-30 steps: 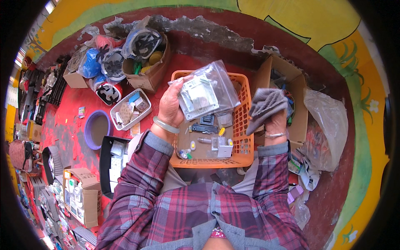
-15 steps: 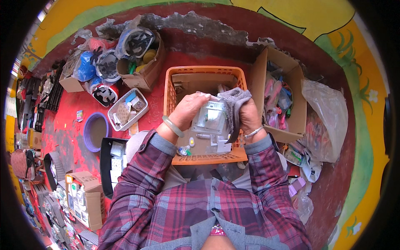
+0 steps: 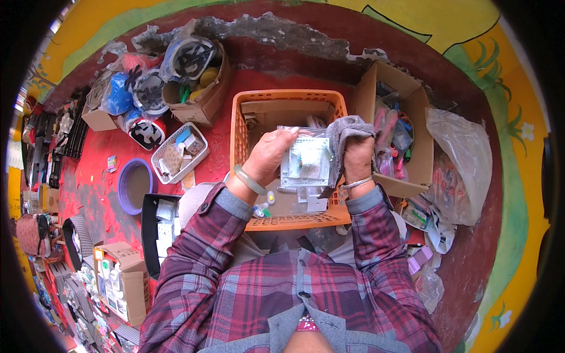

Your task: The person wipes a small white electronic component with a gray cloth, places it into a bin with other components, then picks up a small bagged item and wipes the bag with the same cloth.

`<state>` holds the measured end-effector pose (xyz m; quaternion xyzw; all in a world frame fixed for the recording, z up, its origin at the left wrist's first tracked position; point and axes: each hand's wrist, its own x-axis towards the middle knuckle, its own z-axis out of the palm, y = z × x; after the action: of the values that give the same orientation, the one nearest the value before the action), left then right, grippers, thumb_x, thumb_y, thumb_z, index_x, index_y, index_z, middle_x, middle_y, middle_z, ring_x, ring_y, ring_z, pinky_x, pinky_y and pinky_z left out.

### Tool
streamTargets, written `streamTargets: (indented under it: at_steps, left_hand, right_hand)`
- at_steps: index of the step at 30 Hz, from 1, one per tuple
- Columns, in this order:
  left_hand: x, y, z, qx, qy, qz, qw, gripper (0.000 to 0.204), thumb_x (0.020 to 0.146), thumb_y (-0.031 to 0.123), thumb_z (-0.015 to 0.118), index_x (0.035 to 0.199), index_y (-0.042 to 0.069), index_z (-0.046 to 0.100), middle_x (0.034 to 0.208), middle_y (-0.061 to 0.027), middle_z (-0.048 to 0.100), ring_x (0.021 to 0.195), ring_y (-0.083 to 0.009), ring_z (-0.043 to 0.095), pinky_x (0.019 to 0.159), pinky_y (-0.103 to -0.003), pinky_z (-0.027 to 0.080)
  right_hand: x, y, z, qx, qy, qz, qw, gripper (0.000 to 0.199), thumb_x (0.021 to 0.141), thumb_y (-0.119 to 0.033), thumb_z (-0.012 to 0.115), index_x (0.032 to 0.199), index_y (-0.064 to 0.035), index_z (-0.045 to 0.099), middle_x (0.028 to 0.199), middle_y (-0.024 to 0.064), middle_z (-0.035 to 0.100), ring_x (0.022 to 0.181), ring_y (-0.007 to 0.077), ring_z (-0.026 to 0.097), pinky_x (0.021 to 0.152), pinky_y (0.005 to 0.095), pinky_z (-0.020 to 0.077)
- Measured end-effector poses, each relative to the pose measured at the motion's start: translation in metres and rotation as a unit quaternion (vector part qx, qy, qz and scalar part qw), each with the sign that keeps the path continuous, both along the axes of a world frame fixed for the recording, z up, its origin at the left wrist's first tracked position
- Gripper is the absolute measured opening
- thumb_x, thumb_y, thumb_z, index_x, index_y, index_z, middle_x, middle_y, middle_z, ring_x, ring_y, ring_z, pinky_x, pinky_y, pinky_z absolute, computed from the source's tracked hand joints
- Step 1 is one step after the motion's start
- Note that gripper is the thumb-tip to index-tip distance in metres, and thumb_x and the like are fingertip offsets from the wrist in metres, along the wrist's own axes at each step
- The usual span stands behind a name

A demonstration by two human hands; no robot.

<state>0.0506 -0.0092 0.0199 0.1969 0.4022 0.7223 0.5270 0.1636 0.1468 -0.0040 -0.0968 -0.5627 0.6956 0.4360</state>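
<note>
My left hand (image 3: 268, 154) is closed on the left edge of a clear plastic package (image 3: 305, 160) with a white, square item inside. My right hand (image 3: 358, 159) grips a grey cloth (image 3: 347, 130), bunched at the package's right edge. Both are held above an orange plastic basket (image 3: 294, 222). Inside the basket, below the package, lie a small white oval item with a yellow spot (image 3: 271, 197), a small clear-and-green packet (image 3: 261, 210) and some white pieces (image 3: 316, 204). Cardboard lines part of the basket.
Right of the basket stands an open cardboard box (image 3: 406, 187) of packaged goods, with clear plastic sheeting (image 3: 462, 159) beside it. To the left are a white basket (image 3: 191, 159), a purple basin (image 3: 122, 194), a black tray (image 3: 150, 235) and a box with bagged helmets (image 3: 203, 112).
My right hand and the cloth have moved a little to the right. The package has shifted slightly right too and now faces up more squarely. My left hand keeps its hold.
</note>
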Motion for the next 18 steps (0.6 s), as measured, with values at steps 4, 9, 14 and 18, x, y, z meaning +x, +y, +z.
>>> streamTargets:
  at_steps: [4, 9, 14, 18]
  left_hand:
    - [-0.001, -0.001, 0.000, -0.005, 0.034, 0.000, 0.999, 0.039, 0.091, 0.029, 0.048, 0.110, -0.004, 0.056, 0.103, -0.0116, 0.061, 0.092, -0.0180, 0.060, 0.081, -0.029, 0.048]
    - [-0.006, -0.003, -0.003, 0.001, 0.027, 0.018, 0.999, 0.040, 0.091, 0.030, 0.047, 0.109, -0.004, 0.056, 0.103, -0.0138, 0.061, 0.093, -0.0195, 0.060, 0.083, -0.031, 0.049]
    - [-0.032, -0.014, 0.010, 0.134, -0.101, 0.171, 0.971, 0.037, 0.094, 0.025, 0.042, 0.115, -0.004, 0.050, 0.114, -0.0182, 0.056, 0.102, -0.0276, 0.057, 0.091, -0.040, 0.046]
    - [-0.034, -0.012, 0.004, 0.181, -0.110, 0.213, 0.954, 0.038, 0.095, 0.025, 0.040, 0.120, -0.002, 0.047, 0.121, -0.0167, 0.052, 0.112, -0.0285, 0.050, 0.099, -0.041, 0.038]
  right_hand:
    - [0.000, -0.001, 0.002, -0.039, 0.012, 0.009, 0.999, 0.015, 0.081, 0.007, 0.050, 0.086, -0.0014, 0.062, 0.085, 0.0037, 0.061, 0.079, 0.0134, 0.057, 0.073, 0.0268, 0.0478]
    - [0.005, 0.016, 0.002, -0.049, 0.010, -0.089, 0.995, 0.011, 0.085, -0.001, 0.051, 0.092, -0.0009, 0.060, 0.085, 0.0041, 0.060, 0.079, 0.0142, 0.058, 0.071, 0.0276, 0.0488]
    - [0.045, 0.083, -0.013, -0.226, 0.014, 0.035, 0.973, 0.036, 0.089, -0.037, 0.053, 0.110, -0.0080, 0.056, 0.097, 0.0021, 0.060, 0.079, 0.0161, 0.059, 0.067, 0.0275, 0.0489]
    - [0.023, 0.039, 0.012, -0.239, -0.035, 0.154, 0.958, 0.022, 0.091, -0.026, 0.051, 0.103, -0.0080, 0.051, 0.100, 0.0037, 0.055, 0.093, 0.0165, 0.053, 0.084, 0.0262, 0.0421]
